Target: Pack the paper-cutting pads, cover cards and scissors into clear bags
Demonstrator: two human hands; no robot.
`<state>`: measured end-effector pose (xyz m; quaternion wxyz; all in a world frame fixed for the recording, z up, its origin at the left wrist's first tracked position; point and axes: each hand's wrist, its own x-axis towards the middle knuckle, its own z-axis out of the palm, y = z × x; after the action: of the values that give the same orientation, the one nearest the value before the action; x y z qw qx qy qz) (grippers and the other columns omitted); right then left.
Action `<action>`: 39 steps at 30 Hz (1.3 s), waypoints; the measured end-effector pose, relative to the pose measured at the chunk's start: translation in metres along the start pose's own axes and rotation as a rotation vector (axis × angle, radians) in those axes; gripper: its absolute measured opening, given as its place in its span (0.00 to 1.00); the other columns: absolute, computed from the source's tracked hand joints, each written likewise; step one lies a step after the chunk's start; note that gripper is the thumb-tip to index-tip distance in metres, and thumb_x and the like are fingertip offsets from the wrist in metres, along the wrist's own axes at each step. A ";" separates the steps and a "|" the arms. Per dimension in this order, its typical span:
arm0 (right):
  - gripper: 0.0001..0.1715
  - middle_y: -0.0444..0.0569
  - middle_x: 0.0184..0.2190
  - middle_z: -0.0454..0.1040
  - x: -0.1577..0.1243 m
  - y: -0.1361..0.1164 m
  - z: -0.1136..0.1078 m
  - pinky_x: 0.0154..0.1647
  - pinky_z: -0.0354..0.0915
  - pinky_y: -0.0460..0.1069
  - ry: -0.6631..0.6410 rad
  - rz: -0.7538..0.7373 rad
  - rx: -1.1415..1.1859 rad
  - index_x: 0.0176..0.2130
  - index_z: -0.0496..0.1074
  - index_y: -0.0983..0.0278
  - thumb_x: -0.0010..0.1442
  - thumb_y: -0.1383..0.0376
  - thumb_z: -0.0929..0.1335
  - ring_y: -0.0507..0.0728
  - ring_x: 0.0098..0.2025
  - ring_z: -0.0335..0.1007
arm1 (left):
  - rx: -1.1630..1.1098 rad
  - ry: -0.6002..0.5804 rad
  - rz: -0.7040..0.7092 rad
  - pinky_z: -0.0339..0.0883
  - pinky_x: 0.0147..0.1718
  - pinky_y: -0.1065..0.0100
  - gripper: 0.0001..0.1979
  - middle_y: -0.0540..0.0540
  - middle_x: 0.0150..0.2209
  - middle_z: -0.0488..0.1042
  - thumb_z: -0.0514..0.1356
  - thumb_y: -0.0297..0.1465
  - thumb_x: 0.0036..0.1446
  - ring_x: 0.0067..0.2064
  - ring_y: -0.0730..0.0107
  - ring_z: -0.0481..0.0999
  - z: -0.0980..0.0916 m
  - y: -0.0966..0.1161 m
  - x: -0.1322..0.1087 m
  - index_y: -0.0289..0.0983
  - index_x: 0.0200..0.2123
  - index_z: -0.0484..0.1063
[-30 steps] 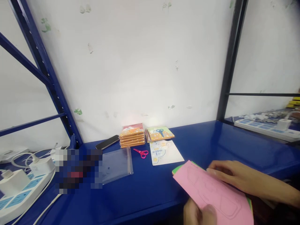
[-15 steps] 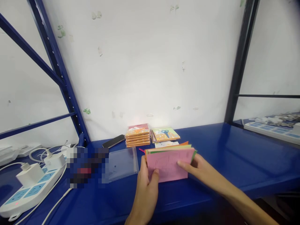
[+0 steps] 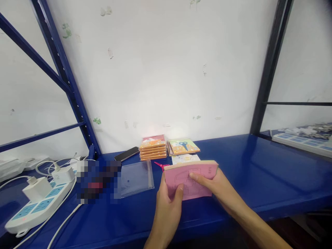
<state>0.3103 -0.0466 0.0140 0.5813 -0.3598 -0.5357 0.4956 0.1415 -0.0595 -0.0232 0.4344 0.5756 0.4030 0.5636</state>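
While held, location: pink paper stack, over the worktop near its front edge, centre.
Left hand: fingers closed on the stack's lower left side.
Right hand: fingers pressed on the pink face.
Handling: light, flexible sheets; take hold along the long edges.

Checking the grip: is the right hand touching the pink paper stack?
Touching. The head view shows the right hand pressed against the front of the pink paper stack, with no gap visible.
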 end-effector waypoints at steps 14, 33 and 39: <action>0.30 0.55 0.57 0.79 -0.009 -0.007 0.010 0.61 0.71 0.62 0.049 0.158 0.464 0.60 0.74 0.59 0.64 0.50 0.73 0.68 0.62 0.73 | -0.061 0.095 0.033 0.75 0.42 0.64 0.14 0.44 0.38 0.82 0.68 0.41 0.57 0.42 0.58 0.81 -0.009 0.043 0.000 0.36 0.40 0.77; 0.30 0.55 0.56 0.80 -0.009 -0.008 -0.002 0.61 0.70 0.62 -0.126 0.008 -0.062 0.54 0.78 0.60 0.55 0.54 0.79 0.69 0.58 0.76 | -0.057 0.057 0.115 0.71 0.53 0.62 0.18 0.44 0.49 0.81 0.67 0.39 0.61 0.53 0.58 0.80 -0.032 0.043 0.010 0.39 0.50 0.71; 0.34 0.53 0.56 0.79 -0.009 -0.002 0.002 0.58 0.74 0.59 -0.072 -0.044 -0.102 0.55 0.74 0.59 0.53 0.53 0.80 0.67 0.56 0.77 | -0.037 0.089 0.064 0.69 0.56 0.57 0.22 0.39 0.52 0.80 0.68 0.43 0.59 0.56 0.52 0.78 -0.024 0.031 0.005 0.37 0.52 0.72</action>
<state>0.3091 -0.0563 0.0139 0.5532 -0.3591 -0.5887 0.4673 0.1174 -0.0628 0.0081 0.4081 0.5545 0.3928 0.6097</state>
